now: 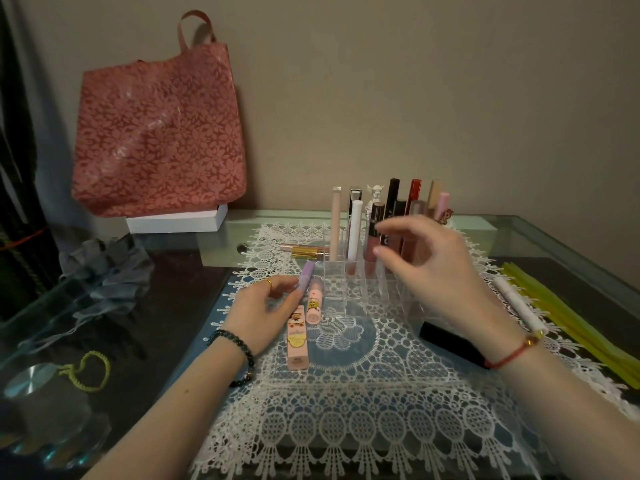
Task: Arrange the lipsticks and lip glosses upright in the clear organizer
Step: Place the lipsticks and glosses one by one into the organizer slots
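The clear organizer (337,289) stands on the lace mat, with several lipsticks and glosses upright in its back rows, among them a tall white tube (355,232). My left hand (258,315) grips a lilac tube (306,277) lying to the organizer's left. Beside it lie a long pink tube (296,337) and a short pink tube (314,303). My right hand (424,261) hovers over the organizer's front compartments, fingers apart, holding nothing. A black lipstick (450,341) lies under my right wrist. A gold tube (310,251) and a white tube (519,304) also lie flat.
A red floral bag (159,133) leans on the wall atop a white box (176,221) at the back left. Grey cloth (104,271) lies left of the mat. Yellow strips (581,323) run along the right edge. A metal disc with a green cord (86,372) sits front left.
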`<state>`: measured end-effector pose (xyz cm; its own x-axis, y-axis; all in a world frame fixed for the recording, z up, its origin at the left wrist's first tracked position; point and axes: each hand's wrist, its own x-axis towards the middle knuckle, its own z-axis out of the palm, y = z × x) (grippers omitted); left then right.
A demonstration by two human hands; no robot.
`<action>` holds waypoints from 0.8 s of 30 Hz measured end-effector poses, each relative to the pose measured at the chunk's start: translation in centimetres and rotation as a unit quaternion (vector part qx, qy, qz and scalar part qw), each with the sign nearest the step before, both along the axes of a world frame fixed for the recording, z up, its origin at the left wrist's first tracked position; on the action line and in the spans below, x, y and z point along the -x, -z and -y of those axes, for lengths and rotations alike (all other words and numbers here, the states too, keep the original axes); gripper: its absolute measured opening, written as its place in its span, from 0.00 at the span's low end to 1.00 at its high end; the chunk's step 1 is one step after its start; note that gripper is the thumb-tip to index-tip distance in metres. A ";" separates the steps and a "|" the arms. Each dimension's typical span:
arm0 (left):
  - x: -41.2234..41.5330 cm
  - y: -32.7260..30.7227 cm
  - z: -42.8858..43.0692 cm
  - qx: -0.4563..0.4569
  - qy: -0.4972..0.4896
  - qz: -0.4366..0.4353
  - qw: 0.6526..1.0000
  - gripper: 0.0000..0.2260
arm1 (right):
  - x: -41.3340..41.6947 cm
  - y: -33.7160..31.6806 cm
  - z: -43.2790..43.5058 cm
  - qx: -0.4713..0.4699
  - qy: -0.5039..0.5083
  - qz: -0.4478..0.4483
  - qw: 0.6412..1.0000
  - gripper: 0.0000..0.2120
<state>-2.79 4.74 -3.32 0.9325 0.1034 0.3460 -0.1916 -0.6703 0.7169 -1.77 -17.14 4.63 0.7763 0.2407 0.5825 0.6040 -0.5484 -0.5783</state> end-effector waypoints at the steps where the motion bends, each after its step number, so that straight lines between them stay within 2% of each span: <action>1: 0.0 0.0 0.1 0.011 0.000 -0.005 1.000 0.11 | 0.4 0.6 0.2 -0.002 -0.005 -0.010 1.000 0.14; 6: -0.3 -0.9 0.3 0.048 -0.001 -0.054 0.997 0.06 | 1.0 3.1 0.8 -0.023 -0.034 -0.058 0.997 0.15; 10: -2.9 -3.3 -1.3 -0.079 0.004 -0.046 0.996 0.12 | 0.8 4.1 1.1 -0.047 -0.045 -0.083 0.994 0.14; 15: -7.7 -4.5 -2.6 -0.159 -0.025 -0.047 0.986 0.14 | 0.4 4.8 1.7 -0.043 -0.056 -0.087 0.994 0.15; 24: -12.0 -2.8 -2.1 -0.145 -0.021 -0.097 0.984 0.15 | -0.6 5.5 1.4 -0.048 -0.053 -0.068 0.995 0.14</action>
